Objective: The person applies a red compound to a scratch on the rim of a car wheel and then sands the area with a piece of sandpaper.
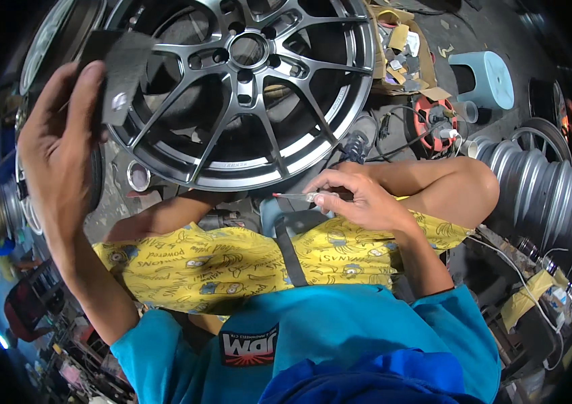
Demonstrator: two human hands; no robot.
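My left hand (63,135) is raised at the upper left, closed on a dark grey flat sheet (124,74) with a small silvery blob on it. My right hand (350,198), over my lap, is closed on a thin light-coloured tool (296,196) with a red tip. A grey multi-spoke alloy wheel (245,101) lies face up in front of me, just right of the sheet and beyond my right hand. Below my right hand is a grey-blue object (270,217), partly hidden, with a dark strap across the yellow shorts.
An open cardboard box (427,67) of scraps, a pale blue stool (498,81) and a red cable reel (426,111) stand at the upper right. Stacked silver rims (535,195) and cables fill the right side. More wheels (10,202) and a dark red chair (26,303) are at the left.
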